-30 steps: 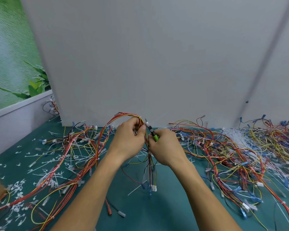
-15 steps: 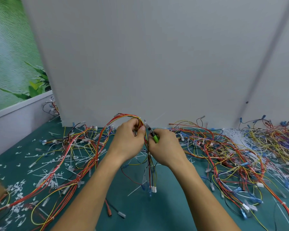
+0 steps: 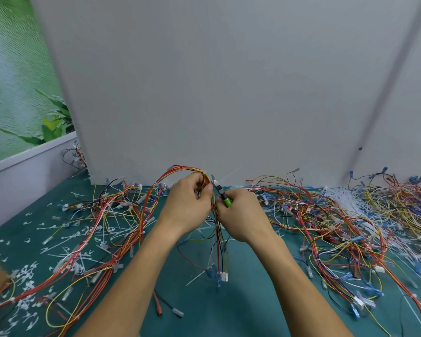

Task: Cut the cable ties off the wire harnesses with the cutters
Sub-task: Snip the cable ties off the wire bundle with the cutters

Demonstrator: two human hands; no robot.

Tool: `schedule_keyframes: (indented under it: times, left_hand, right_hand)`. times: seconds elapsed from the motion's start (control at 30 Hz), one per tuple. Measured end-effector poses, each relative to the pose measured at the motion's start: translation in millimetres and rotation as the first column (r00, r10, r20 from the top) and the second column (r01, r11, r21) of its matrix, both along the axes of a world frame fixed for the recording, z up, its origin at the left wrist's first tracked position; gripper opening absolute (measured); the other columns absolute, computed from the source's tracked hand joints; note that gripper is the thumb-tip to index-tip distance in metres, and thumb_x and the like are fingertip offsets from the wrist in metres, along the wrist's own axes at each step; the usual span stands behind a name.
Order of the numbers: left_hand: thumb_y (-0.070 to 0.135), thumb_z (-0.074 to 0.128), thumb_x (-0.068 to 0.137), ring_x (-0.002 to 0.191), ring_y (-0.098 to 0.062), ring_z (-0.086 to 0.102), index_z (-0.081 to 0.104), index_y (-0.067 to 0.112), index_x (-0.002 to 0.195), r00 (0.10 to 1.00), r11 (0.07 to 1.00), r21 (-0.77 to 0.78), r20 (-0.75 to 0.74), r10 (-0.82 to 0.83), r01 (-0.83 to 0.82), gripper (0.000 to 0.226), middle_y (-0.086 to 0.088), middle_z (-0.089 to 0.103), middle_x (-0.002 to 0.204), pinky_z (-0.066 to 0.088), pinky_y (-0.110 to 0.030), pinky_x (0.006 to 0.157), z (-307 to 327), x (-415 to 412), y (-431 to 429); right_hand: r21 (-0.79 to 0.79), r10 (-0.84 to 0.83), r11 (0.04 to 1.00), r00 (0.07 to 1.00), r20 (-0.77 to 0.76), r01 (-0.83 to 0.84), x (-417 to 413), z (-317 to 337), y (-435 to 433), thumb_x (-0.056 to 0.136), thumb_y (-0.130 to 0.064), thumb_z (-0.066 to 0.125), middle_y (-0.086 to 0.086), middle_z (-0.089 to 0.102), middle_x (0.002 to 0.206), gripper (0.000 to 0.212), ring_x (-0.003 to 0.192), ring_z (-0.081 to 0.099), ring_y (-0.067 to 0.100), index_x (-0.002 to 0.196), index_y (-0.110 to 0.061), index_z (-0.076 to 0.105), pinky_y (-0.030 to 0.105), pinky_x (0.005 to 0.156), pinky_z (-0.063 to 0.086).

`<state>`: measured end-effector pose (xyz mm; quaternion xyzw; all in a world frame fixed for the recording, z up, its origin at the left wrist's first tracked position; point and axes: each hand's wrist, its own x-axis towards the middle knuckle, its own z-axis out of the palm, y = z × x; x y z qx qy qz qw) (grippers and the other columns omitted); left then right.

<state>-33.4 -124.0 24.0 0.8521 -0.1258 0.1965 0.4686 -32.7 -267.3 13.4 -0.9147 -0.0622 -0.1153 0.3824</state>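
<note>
Fingers of the left hand [image 3: 188, 205] pinch the wire harness [image 3: 180, 171] at frame centre; the right hand [image 3: 241, 215] grips the cutters [image 3: 220, 190], tip just beside the bundle. Step: positioning for a cut. Next: seat blades on the tie only, clear of wires.

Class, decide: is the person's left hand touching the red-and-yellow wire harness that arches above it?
Touching. The head view shows the left hand pinching the red-and-yellow wire harness between thumb and fingers, just below its arch.

Workshop bench, green mat [image 3: 229, 312], heaped wire harnesses [image 3: 338, 215], cut cable ties [image 3: 27, 276], partition [image 3: 204, 93]
</note>
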Motion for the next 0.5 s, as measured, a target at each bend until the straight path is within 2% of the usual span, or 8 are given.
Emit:
schedule_keyframes:
  times: [0.1, 0.27, 0.5]
  left_hand:
    - [0.023, 0.056, 0.102, 0.052, -0.014, 0.037, 0.06, 0.012, 0.083, 1.0, 1.0, -0.012, 0.0, -0.006, 0.006, 0.022, 0.002, 0.051, 0.061, 0.037, -0.033, 0.055, -0.8, 0.3, 0.5]
    - [0.022, 0.056, 0.101, 0.051, -0.014, 0.037, 0.059, 0.011, 0.082, 1.0, 1.0, -0.009, -0.001, -0.006, 0.006, 0.022, 0.002, 0.052, 0.062, 0.037, -0.033, 0.055, -0.8, 1.5, 1.1]
    - [0.021, 0.056, 0.101, 0.049, -0.01, 0.035, 0.059, 0.013, 0.081, 1.0, 1.0, -0.008, 0.003, -0.008, 0.008, 0.022, 0.008, 0.049, 0.059, 0.034, -0.026, 0.051, -1.7, 2.2, 1.0]
  right_hand:
    - [0.001, 0.009, 1.0, 1.0, -0.006, -0.009, -0.6, 0.3, 0.2, 0.099, -0.025, 0.057, -0.002, 0.051, 0.057, 0.04, 0.047, 0.042, 0.013, 0.06, -0.021, 0.05, 0.023, 0.043, 0.028]
    - [-0.001, 0.031, 1.0, 0.999, -0.011, -0.031, -1.1, -0.3, 1.3, 0.098, -0.026, 0.056, 0.004, 0.056, 0.066, 0.035, 0.058, 0.048, 0.023, 0.064, -0.021, 0.051, 0.03, 0.056, 0.036]
    - [-0.002, 0.048, 0.999, 0.999, 0.0, -0.048, -0.9, -0.2, -1.1, 0.097, -0.024, 0.057, 0.0, 0.051, 0.058, 0.036, 0.052, 0.044, 0.017, 0.062, -0.02, 0.05, 0.029, 0.05, 0.031]
